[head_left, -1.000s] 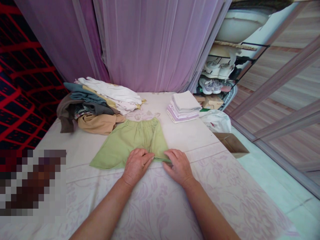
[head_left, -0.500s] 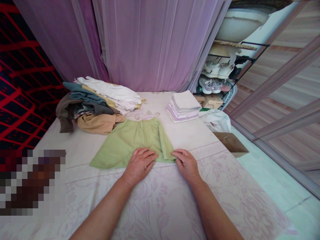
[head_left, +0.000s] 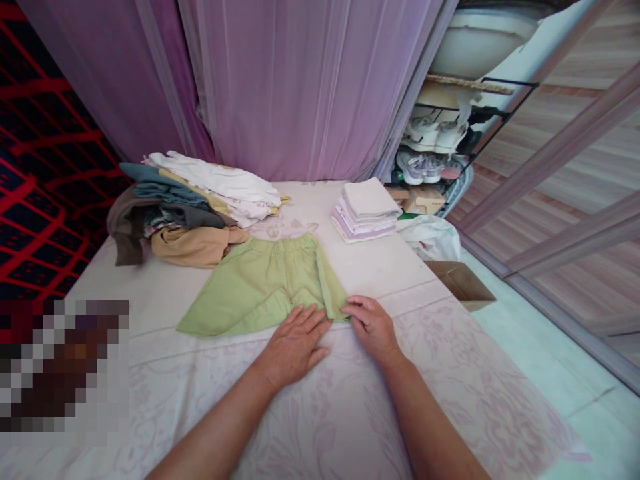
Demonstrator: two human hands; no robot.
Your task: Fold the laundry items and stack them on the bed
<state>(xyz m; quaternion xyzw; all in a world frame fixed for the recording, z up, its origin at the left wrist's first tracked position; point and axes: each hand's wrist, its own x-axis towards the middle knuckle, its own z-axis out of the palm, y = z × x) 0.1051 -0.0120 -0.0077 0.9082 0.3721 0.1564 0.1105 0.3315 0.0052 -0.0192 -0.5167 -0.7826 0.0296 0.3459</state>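
Light green shorts [head_left: 265, 280] lie spread on the bed, with the gathered waistband at the far side and the leg hems towards me. The right leg's outer part shows a folded layer along its edge. My left hand [head_left: 295, 343] rests flat, fingers stretched, its tips on the hem near the middle. At the right hem corner my right hand [head_left: 373, 327] pinches the shorts' edge between thumb and fingers. Left of the waistband, a tan garment [head_left: 190, 247] from the loose clothes pile touches or nearly touches the shorts.
A heap of clothes, with a white garment [head_left: 215, 177] on top, lies at the back left. Folded cloths [head_left: 367, 203] are stacked at the back right. Beyond the bed's right edge are a cardboard box [head_left: 457, 283], a white bag [head_left: 433, 237] and a shoe rack [head_left: 500, 117]. A purple curtain [head_left: 280, 87] hangs behind.
My left hand has slid right and towards me along the hem, uncovering the crotch area of the shorts. My right hand stays at the right corner.
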